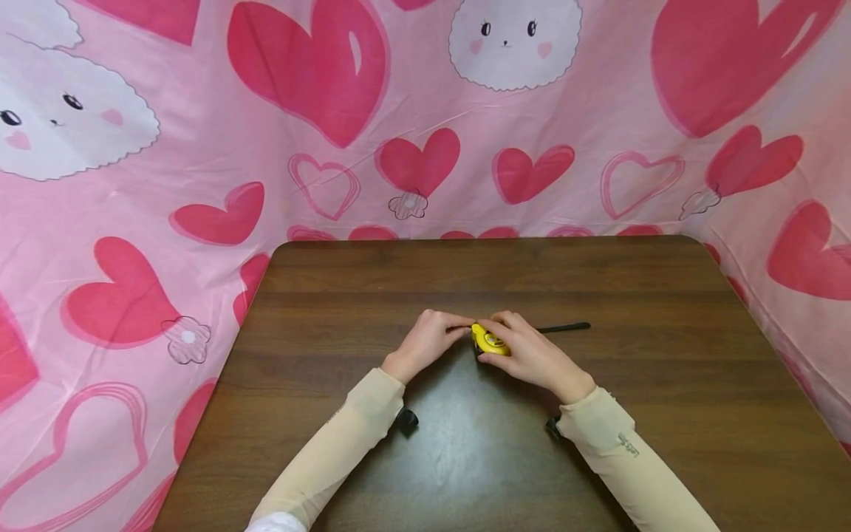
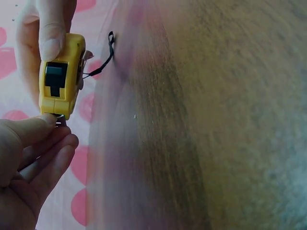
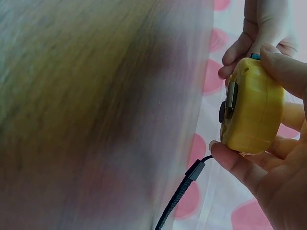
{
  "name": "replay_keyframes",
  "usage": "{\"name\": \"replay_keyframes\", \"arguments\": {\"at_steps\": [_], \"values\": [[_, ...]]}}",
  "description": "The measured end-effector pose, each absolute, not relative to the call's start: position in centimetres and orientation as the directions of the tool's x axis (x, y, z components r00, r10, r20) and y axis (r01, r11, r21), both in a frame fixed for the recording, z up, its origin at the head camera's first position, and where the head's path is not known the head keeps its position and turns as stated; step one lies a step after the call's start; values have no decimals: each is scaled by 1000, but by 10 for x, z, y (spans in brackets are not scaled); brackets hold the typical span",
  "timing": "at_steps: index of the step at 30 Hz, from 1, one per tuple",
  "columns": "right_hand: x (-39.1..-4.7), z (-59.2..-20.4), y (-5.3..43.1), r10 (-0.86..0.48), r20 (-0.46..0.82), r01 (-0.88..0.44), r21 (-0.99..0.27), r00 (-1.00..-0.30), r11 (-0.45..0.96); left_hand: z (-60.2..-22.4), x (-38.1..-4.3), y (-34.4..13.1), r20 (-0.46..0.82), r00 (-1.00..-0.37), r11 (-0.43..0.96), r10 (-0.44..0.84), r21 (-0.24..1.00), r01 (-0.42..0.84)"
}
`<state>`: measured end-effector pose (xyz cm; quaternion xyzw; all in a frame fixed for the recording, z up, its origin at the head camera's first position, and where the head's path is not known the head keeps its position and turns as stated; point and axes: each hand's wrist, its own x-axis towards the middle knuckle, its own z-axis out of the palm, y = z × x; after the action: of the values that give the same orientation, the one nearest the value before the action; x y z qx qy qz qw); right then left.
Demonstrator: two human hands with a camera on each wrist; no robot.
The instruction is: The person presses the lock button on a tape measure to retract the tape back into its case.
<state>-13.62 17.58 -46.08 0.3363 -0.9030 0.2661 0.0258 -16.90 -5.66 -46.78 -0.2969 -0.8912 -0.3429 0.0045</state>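
Note:
A yellow tape measure (image 1: 490, 341) is in my right hand (image 1: 532, 358), thumb and fingers gripping its case above the table. My left hand (image 1: 428, 340) meets the front of the case. In the left wrist view, the left thumb and fingers pinch the small metal end hook (image 2: 61, 120) at the tape's mouth. A black lock button (image 2: 55, 74) sits on the case just above, near the right thumb. The right wrist view shows a metal belt clip (image 3: 231, 98) on the case's side. From the case hangs a black wrist strap (image 3: 175, 199). Little or no blade shows.
Both hands are over the middle of a dark brown wooden table (image 1: 372, 273). Behind and beside it hangs a pink cloth (image 1: 266, 133) with hearts. A small black device (image 1: 407, 422) is at the left wrist, another (image 1: 553, 427) at the right.

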Motion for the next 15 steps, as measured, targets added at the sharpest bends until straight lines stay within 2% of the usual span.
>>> {"name": "replay_keyframes", "arguments": {"at_steps": [15], "values": [[-134, -461, 181, -594, 204, -612, -463, -778, 642, -467, -166, -59, 230, -796, 534, 560, 633, 560]]}}
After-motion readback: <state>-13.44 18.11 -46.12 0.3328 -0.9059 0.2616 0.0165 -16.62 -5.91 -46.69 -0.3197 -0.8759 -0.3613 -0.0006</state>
